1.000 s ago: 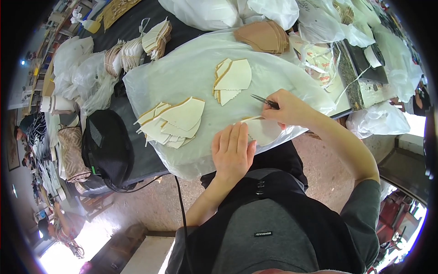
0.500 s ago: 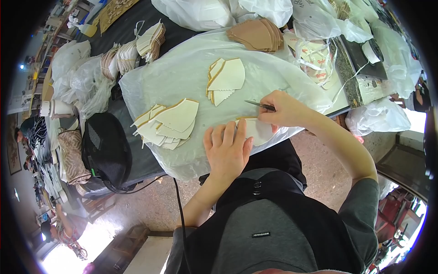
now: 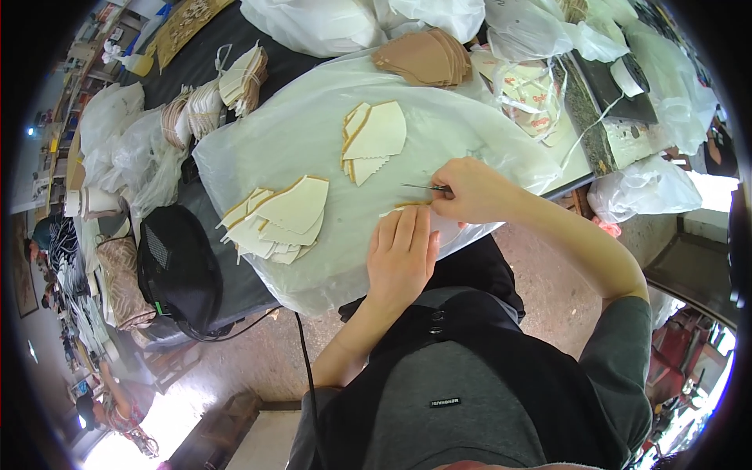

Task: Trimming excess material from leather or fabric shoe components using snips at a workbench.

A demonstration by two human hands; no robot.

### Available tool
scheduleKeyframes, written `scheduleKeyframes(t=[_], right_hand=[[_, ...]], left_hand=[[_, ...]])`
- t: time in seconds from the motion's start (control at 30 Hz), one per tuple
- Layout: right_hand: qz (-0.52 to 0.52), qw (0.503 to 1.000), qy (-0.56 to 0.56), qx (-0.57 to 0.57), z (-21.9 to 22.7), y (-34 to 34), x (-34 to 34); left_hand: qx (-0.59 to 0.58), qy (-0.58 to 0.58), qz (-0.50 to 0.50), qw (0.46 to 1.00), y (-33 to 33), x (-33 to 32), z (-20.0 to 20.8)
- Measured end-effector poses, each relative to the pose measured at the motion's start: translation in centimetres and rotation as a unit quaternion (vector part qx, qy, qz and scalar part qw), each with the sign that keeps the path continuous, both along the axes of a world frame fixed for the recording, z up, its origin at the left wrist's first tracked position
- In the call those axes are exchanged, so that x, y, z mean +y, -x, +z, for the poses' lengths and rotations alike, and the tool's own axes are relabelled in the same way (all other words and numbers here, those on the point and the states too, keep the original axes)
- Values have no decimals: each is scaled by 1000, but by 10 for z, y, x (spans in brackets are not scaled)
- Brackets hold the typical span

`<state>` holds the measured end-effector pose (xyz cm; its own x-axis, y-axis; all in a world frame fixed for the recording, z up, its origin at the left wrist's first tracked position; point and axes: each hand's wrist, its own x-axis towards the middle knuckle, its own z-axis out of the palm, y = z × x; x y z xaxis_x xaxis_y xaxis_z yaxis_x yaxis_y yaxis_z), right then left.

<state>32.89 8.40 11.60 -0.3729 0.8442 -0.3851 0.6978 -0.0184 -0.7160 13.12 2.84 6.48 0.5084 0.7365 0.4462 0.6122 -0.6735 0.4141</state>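
Observation:
My left hand (image 3: 401, 254) lies with its fingers stretched over a white cut piece with a brown edge (image 3: 409, 205), near the front of the plastic sheet (image 3: 439, 117). Just beside it, my right hand (image 3: 475, 192) is closed around a slim, pointed metal tool (image 3: 424, 186) whose thin tip points left; its exact kind is hard to make out. My fingers hide much of the piece. Further left is a fanned pile of similar white pieces (image 3: 294, 207). A smaller stack of white pieces (image 3: 380, 131) lies beyond my hands.
Brown cut pieces (image 3: 423, 59) are stacked at the far edge of the sheet. Tied bundles (image 3: 205, 108) and a black mesh-sided bag (image 3: 180, 266) stand at the left. White plastic bags (image 3: 313, 23) line the back. A black cable (image 3: 305, 352) hangs in front of me.
My left hand's fingers have drawn closer together beside the right hand. The tool tip has shifted slightly left and down, partly with the whole view.

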Motion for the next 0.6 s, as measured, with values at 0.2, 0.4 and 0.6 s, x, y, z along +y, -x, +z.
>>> scheduleKeyframes(t=[0.2,0.4,0.6], right_hand=[[-48,995,82,42,5,-14,-3],[-36,997,62,12,-1,-17,-5],[-11,997,76,17,0,-23,-2]], left_hand=[[28,15,-5,1000,-1,-1,-1],[52,-4,5,999,-2,-1,2],[104,-22,-5,994,-7,0,8]])
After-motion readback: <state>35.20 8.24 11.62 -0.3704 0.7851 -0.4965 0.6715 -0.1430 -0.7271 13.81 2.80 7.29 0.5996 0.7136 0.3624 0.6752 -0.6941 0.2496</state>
